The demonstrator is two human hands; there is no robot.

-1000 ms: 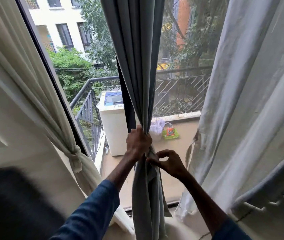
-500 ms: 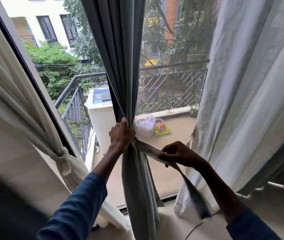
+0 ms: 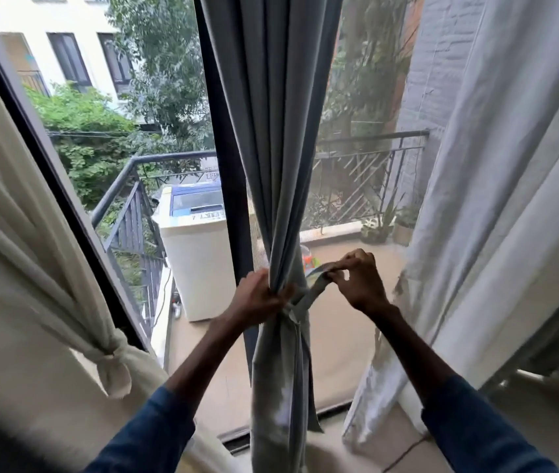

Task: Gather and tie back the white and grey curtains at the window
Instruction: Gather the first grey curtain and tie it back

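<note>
The left hand [image 3: 257,298] is clenching tight around the gathered grey curtain [image 3: 278,165] at mid-window, while the right hand [image 3: 356,281], just beside it, is pinching the tie strip [image 3: 312,291] between thumb and fingertips.

The gathered curtain [image 3: 273,165] in the middle is plain grey, and so is its tie band [image 3: 312,288]. The knotted curtain [image 3: 15,233] at left is cream white; the one at right [image 3: 510,199] is pale white. Both sleeves [image 3: 148,435] are dark blue. The washing machine [image 3: 199,264] outside is white with a blue top, behind a black railing [image 3: 366,172] with diagonal bars.
</note>
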